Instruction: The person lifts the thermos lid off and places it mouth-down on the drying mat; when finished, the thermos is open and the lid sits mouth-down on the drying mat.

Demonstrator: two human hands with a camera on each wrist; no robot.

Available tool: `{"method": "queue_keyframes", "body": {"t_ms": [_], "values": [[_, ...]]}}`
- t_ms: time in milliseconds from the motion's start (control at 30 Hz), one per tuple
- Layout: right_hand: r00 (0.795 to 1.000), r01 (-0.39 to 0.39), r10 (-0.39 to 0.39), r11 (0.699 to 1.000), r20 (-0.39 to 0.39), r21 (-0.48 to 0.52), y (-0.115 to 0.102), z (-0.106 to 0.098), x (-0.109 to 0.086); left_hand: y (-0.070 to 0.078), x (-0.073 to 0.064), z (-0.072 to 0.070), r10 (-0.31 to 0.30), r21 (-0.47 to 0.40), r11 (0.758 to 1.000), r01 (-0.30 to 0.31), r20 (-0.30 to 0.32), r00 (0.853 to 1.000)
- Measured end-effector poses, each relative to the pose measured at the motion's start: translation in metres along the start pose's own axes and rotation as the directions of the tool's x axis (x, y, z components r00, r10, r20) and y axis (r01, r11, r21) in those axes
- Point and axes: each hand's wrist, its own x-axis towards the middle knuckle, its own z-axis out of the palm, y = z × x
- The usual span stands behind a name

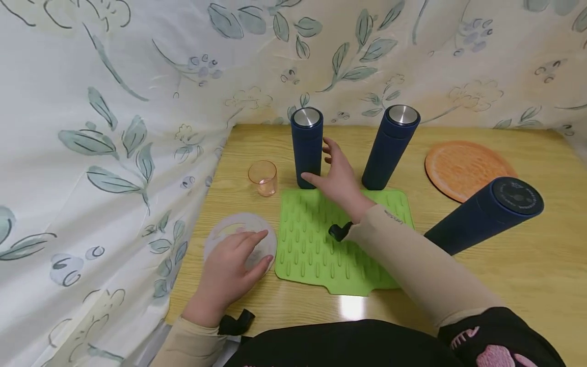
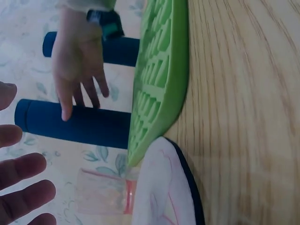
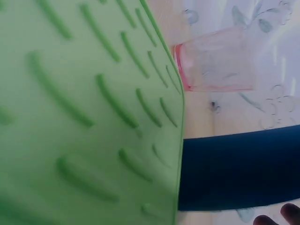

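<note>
My right hand (image 1: 338,176) is beside a dark blue thermos flask (image 1: 308,150) with a silver top, standing at the back edge of a green ridged mat (image 1: 302,239). Its fingers are spread, and the thumb overlaps the flask's lower front. In the left wrist view that hand (image 2: 79,70) has straight fingers, some overlapping the upright flask (image 2: 79,123). Over a pale round coaster (image 1: 215,230) on the left, my left hand (image 1: 231,265) is held with relaxed fingers and nothing in its grasp. Only fingertips (image 3: 290,213) of the right hand show in the right wrist view.
A clear pinkish glass (image 1: 263,178) stands left of the flask. Another silver-topped flask (image 1: 390,148) is at the mat's back right, and a black-topped one (image 1: 477,216) rises beyond the right forearm. An orange round mat (image 1: 468,168) lies at the right. Patterned cloth hangs behind.
</note>
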Motion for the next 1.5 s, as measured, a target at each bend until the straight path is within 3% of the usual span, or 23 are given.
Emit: {"method": "queue_keyframes", "body": {"t_ms": [200, 367, 500, 667, 800, 967, 1100, 1200, 1333, 1500], "values": [[1.000, -0.017, 0.017, 0.999, -0.017, 0.038, 0.008, 0.010, 0.014, 0.001, -0.004, 0.000, -0.015, -0.005, 1.000, 0.015, -0.009, 1.000], [0.994, 0.054, -0.042, 0.991, -0.100, 0.119, 0.011, 0.012, 0.008, 0.001, -0.004, -0.002, -0.028, -0.002, 1.000, 0.028, 0.000, 1.000], [0.972, 0.169, -0.138, 0.973, -0.192, 0.155, 0.000, 0.005, -0.012, -0.001, 0.001, -0.005, -0.014, 0.000, 1.000, 0.014, 0.007, 1.000], [0.937, 0.282, -0.243, 0.950, -0.250, 0.136, -0.007, -0.023, -0.060, 0.003, 0.017, -0.009, 0.033, -0.019, 0.999, -0.033, 0.010, 0.999], [0.927, 0.317, -0.298, 0.947, -0.226, 0.055, -0.006, -0.045, -0.100, 0.010, 0.040, -0.019, 0.063, -0.052, 0.997, -0.063, -0.005, 0.998], [0.932, 0.329, -0.343, 0.936, -0.114, -0.128, 0.009, -0.067, -0.144, 0.029, 0.067, -0.029, 0.107, -0.154, 0.982, -0.114, -0.055, 0.993], [0.930, 0.344, -0.367, 0.894, -0.028, -0.288, 0.018, -0.080, -0.173, 0.047, 0.082, -0.035, 0.155, -0.275, 0.947, -0.166, -0.062, 0.986], [0.920, 0.365, -0.392, 0.847, 0.011, -0.386, 0.021, -0.087, -0.188, 0.059, 0.093, -0.042, 0.184, -0.365, 0.915, -0.170, 0.004, 0.983], [0.902, 0.405, -0.428, 0.796, 0.056, -0.449, 0.024, -0.091, -0.200, 0.073, 0.107, -0.051, 0.250, -0.449, 0.878, -0.168, 0.129, 0.960], [0.870, 0.468, -0.484, 0.756, 0.093, -0.458, 0.030, -0.091, -0.207, 0.081, 0.119, -0.053, 0.363, -0.541, 0.823, -0.173, 0.266, 0.893]]}}
